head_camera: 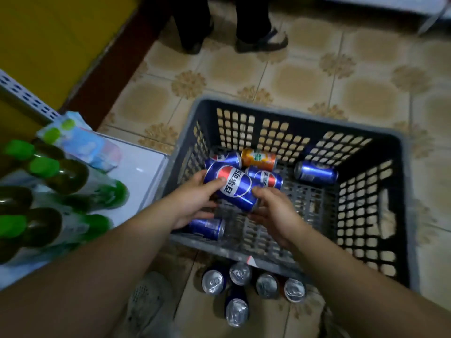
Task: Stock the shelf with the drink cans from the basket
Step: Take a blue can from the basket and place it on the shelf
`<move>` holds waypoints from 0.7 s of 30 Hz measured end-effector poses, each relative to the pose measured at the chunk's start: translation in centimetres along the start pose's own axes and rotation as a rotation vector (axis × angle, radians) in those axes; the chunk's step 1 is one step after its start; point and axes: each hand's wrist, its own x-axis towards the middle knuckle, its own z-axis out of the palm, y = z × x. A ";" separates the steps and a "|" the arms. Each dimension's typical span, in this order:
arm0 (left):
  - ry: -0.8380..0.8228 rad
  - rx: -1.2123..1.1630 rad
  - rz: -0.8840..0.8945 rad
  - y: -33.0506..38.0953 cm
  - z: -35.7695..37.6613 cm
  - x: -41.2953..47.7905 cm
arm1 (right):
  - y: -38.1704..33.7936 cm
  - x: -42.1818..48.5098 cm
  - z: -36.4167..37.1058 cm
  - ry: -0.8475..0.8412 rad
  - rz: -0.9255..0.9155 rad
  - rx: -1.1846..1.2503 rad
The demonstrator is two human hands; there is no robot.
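Tiled floor (305, 76), grey basket (280, 112): left hand (195, 198) and right hand (273, 211) each grip one end of a blue can (231, 186) above the basket's near-left corner. Loose cans (316, 175) lie behind it, upright cans (240, 273) stand outside the near edge, and bottles (61, 172) crowd the shelf (144, 174) alongside.

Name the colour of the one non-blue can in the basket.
Orange can, shown best in the head view.

Blue cans (316, 175) sideways in grey basket (292, 115)

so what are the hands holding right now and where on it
A blue can, over the basket. The left hand grips its far end; the right hand holds its near end.
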 end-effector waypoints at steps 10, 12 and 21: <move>0.221 -0.167 0.447 8.2 -3.0 -23.8 | -7.5 -21.1 7.1 -0.229 -0.353 -0.292; 0.258 -0.086 0.518 8.7 -4.5 -29.6 | -8.5 -25.5 8.9 -0.249 -0.442 -0.462; 0.612 0.058 0.742 4.2 -10.8 -52.8 | -9.4 -44.1 19.2 -0.465 -0.845 -0.890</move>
